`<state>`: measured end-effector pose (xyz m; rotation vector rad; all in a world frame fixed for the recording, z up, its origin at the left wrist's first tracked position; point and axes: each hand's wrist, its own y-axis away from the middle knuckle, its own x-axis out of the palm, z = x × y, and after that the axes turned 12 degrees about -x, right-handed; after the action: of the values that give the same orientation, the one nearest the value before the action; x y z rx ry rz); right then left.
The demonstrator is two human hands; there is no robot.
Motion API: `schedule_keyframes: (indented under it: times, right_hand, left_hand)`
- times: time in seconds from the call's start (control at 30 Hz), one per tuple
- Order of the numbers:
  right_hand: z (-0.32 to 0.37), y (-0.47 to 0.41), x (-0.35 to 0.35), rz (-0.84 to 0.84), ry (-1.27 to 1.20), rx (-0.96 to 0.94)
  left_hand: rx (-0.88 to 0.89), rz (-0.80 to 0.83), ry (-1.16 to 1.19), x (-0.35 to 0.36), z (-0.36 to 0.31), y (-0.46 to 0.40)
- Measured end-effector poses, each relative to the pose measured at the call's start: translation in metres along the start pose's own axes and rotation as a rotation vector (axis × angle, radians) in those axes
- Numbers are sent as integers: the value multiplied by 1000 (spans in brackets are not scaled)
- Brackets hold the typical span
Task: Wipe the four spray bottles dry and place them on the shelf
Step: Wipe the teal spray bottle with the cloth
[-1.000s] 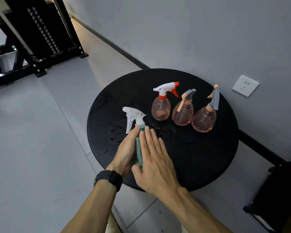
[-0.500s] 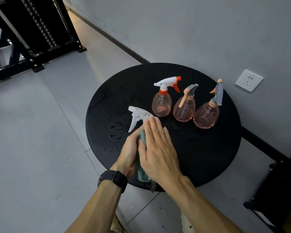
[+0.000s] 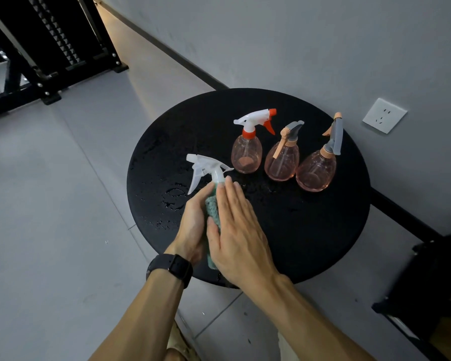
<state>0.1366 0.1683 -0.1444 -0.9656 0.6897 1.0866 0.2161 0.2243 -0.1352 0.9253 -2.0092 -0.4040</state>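
Green cloth (image 3: 212, 204) wraps a bottle (image 3: 209, 170) over the near side of the black round table (image 3: 310, 230). Left hand (image 3: 193, 227) curls around the cloth from the left; right hand (image 3: 241, 230) presses flat against it, fingers straight. 3 pink bottles (image 3: 246, 157) (image 3: 281, 162) (image 3: 315, 171) stand upright in a row behind. Water drops (image 3: 175, 201) dot the tabletop.

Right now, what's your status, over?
Left hand grips green cloth around clear white-trigger spray bottle; right hand flat against it. Three pink bottles waiting. Nothing blocking.
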Motion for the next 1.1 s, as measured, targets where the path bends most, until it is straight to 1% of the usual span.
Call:
schedule_keyframes:
  times: [0.1, 0.3, 0.63, 0.83, 0.93, 1.1]
  right_hand:
    - [-5, -10, -7, 28, -52, 25]
    - [-5, -15, -8, 36, -83, 35]
    - [3, -2, -10, 72, -119, 30]
    - [-2, -14, -21, 78, -178, 72]
    - [-3, -16, -24, 82, -195, 81]
    - [3, -5, -26, 151, -221, 98]
  left_hand:
    - [37, -15, -47, 2, 3, -2]
    - [61, -42, -6, -1, 0, -6]
    - [2, -70, -7, -5, -5, 0]
    - [43, -84, -104, 4, -1, 3]
    - [48, -96, -115, 6, 0, 2]
    - [58, -143, -53, 4, -4, 4]
